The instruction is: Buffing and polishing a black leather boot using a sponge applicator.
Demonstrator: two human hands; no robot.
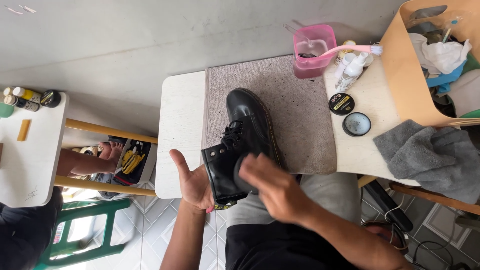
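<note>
A black lace-up boot [248,120] with yellow sole stitching lies on a grey-brown mat [300,110], toe pointing away from me. My left hand [192,184] cups the back of the boot's shaft from the left, thumb raised. Blurred by motion, my right hand [272,187] presses against the right side of the shaft. Something dark and rounded shows under its fingers, but I cannot make out what it is.
On the white table [177,125] stand a pink cup [312,52] with a pink toothbrush [350,48], white bottles [352,67], a black tin lid [342,103], an open tin [357,124] and a grey cloth [430,155]. A tan basket [407,75] stands right. Another person's legs [82,161] lie left.
</note>
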